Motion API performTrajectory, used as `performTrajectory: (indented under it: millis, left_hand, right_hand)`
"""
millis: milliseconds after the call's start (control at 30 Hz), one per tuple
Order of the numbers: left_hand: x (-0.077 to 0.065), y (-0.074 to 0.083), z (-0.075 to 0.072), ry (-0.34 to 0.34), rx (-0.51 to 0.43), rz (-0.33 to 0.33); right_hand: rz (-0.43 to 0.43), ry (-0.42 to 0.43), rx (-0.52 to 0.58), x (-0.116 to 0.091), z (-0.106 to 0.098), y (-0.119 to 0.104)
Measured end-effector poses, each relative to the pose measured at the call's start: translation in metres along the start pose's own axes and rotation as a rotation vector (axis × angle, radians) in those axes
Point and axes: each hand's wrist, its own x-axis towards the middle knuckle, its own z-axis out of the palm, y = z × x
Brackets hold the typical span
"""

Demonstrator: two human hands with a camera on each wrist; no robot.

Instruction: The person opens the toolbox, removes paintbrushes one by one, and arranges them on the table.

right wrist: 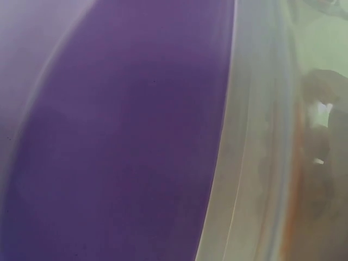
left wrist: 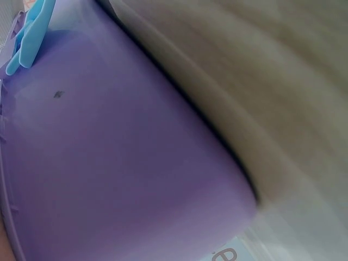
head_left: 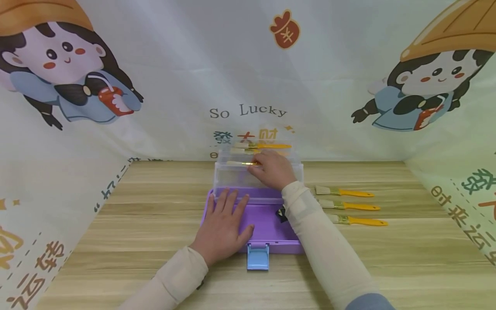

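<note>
A purple box (head_left: 267, 219) with a blue latch (head_left: 257, 257) lies on the table, its clear lid (head_left: 228, 177) raised at the back. My left hand (head_left: 224, 226) rests with spread fingers on the box's left part. Over the lid, my right hand (head_left: 273, 169) pinches a thin paintbrush (head_left: 242, 163) by its yellow handle, bristles to the left; the fingers hide much of the handle. Just behind it are two more brushes, the farther brush (head_left: 267, 146) showing its whole yellow handle. The left wrist view has the purple wall and latch (left wrist: 33, 35); the right wrist view shows purple plastic (right wrist: 119, 130) beside clear plastic.
Three flat paintbrushes with yellow handles lie in a column right of the box: a top brush (head_left: 356, 193), a middle brush (head_left: 360, 207) and a lower brush (head_left: 368, 221). A printed cloth (head_left: 174, 86) hangs behind the wooden table (head_left: 155, 206) and along its sides.
</note>
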Motion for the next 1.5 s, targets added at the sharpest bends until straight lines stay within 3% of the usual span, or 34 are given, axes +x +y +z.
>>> performTrajectory:
  millis: [400,1500]
  left_hand:
    - [-0.0002,-0.0001,0.0,0.002,0.004,0.001]
    - [0.0005,0.0004,-0.0022,-0.009,-0.006,-0.007]
  right_hand:
    - [0.046,0.032,0.089,-0.0002,0.0008,0.0013]
    - [0.067,0.073,0.147,-0.0021,-0.0029,-0.002]
